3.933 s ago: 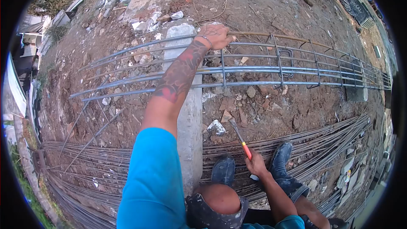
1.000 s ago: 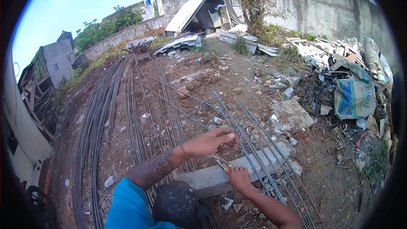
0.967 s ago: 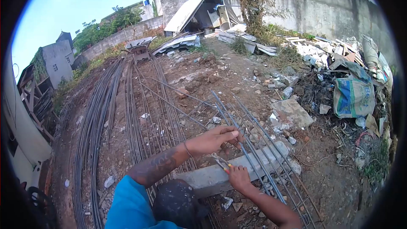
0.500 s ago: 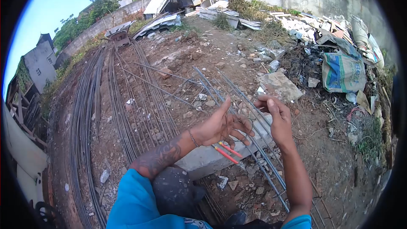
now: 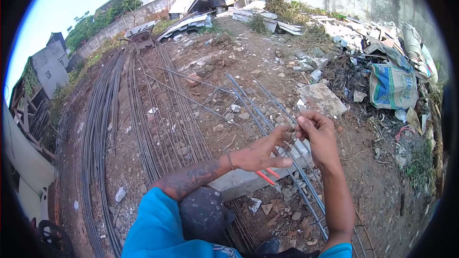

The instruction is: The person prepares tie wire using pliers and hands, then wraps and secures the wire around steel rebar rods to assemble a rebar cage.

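Note:
My left hand (image 5: 265,153) is stretched out over the concrete beam (image 5: 234,181), palm turned toward my right hand, with fingers apart and some thin wire seeming to show at the fingertips. My right hand (image 5: 315,136) is pinched close to those fingertips; what it holds is too small to make out. Beneath both hands, the steel bars of the rebar cage (image 5: 306,186) cross the beam. The red handles of a tool (image 5: 266,176) show just below my left hand, its head hidden behind that hand.
Long bundles of thin rebar (image 5: 95,129) run along the ground at left toward a wheelbarrow (image 5: 141,33). A concrete slab (image 5: 322,99), rubble and a printed sack (image 5: 393,86) lie at right. My knee (image 5: 205,212) is below my left forearm.
My right hand has let go of the red-handled tool and come up beside my left hand. Since half a second ago the two hands have drawn together at the fingertips. The view has tilted down.

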Available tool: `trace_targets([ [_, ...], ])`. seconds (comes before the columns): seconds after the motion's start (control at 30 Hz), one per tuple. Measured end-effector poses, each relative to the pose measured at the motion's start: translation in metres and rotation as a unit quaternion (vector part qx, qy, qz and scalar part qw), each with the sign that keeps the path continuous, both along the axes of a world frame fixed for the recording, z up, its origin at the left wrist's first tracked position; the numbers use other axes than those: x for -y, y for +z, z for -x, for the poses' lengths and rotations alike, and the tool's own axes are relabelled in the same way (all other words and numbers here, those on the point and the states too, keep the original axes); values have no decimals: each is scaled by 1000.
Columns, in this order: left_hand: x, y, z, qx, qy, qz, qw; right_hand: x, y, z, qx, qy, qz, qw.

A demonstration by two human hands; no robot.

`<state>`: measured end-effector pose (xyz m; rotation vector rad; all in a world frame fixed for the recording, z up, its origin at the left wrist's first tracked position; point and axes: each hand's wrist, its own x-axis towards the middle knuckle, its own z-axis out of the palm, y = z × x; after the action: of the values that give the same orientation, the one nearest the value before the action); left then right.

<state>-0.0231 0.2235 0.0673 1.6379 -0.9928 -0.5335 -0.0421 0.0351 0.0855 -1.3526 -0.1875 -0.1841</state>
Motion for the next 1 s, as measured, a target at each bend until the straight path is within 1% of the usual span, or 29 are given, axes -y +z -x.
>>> trace_targets([
  [0.03,2,1,2,107,45,-19,993,0,0,-1,8,7,1,1000],
  [0.07,5,3,3,119,55,13,991,1,-1,-2,-7,17,-25,1000],
  [0.1,4,5,2,125,59,14,990,0,-1,-2,-21,26,-51,998],
  [0.13,3,7,2,107,30,35,993,-2,-2,0,-43,28,-83,995],
  [0.17,2,8,1,89,1,55,994,-2,-2,0,-39,30,-82,995],
  [0.2,3,9,4,48,1,79,996,-1,-3,-1,-52,30,-117,991],
  [0.23,4,9,4,51,3,80,995,0,-3,-1,-65,31,-151,986],
  [0.3,4,9,4,42,-12,110,993,3,-3,-2,-68,23,-160,985],
  [0.4,3,15,8,62,5,89,994,4,-5,-3,-72,7,-174,982],
  [0.47,2,14,7,66,2,70,995,-1,-5,-2,-74,-16,-117,990],
  [0.53,2,16,6,70,-3,51,996,-3,-9,-4,-48,-35,-98,993],
  [0.6,1,19,7,213,3,17,977,-5,-9,-5,-22,-52,-79,995],
  [0.63,1,19,7,214,3,17,977,-6,-8,-5,-15,-79,-67,995],
  [0.67,1,18,9,198,23,7,980,-7,-8,-5,-9,-105,-54,993],
  [0.7,2,16,10,182,41,-3,983,-8,-10,-6,-9,-105,-55,993],
  [0.73,3,12,11,182,41,-4,982,-9,-14,-9,41,-142,10,989],
  [0.77,4,6,11,154,41,15,987,-10,-16,-10,91,-179,74,977],
  [0.8,5,5,11,125,41,34,991,-12,-17,-9,91,-179,74,977],
  [0.83,5,5,11,125,40,35,991,-16,-17,-7,97,-191,94,972],
  [0.9,4,7,11,123,26,-61,990,-19,-18,-6,101,-203,114,967],
  [0.93,4,8,11,122,25,-61,990,-20,-18,-7,96,-200,126,967],
  [1.0,4,12,9,65,0,-125,990,-21,-21,-11,91,-198,138,966],
])
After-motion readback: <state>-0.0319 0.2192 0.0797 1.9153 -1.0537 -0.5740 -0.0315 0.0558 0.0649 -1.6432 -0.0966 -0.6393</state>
